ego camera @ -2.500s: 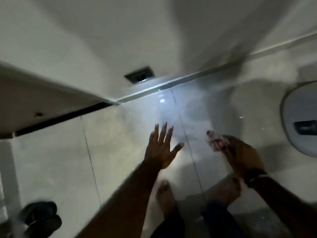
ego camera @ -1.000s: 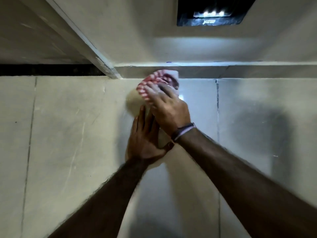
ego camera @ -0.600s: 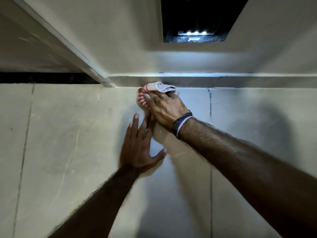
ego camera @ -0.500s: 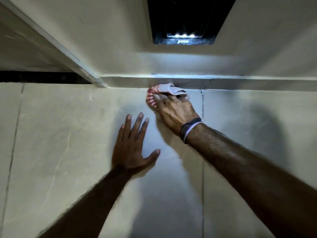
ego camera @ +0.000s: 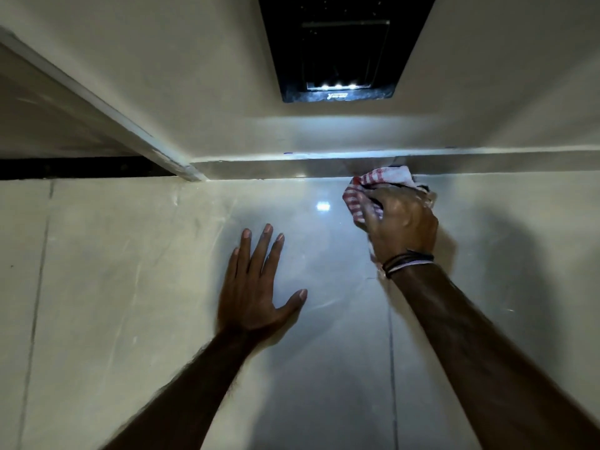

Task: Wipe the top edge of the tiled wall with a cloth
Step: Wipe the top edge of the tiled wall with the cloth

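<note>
Right hand (ego camera: pixel 401 224): fingers curled and clamped around a bunched red-and-white striped cloth (ego camera: pixel 373 186), palm facing the wall. Cloth protrudes above and to the left of the knuckles; its upper fold touches the underside of the ledge that forms the top edge (ego camera: pixel 259 167) of the tiled wall (ego camera: pixel 130 254).

Axis of the edge: horizontal, running left–right across the view, directly above the grip. Cloth sits right of centre on it. Any wiping stroke would have to run along that line, sideways rather than up or down.

Left hand (ego camera: pixel 256 284): flat on the tile, fingers spread, holding nothing; lower and left of the cloth, well apart from it. Judged to be a brace only. The right hand is the nearer to the edge.

Above the ledge: black vent-like fixture (ego camera: pixel 341 60) with small lights, not touched.
</note>
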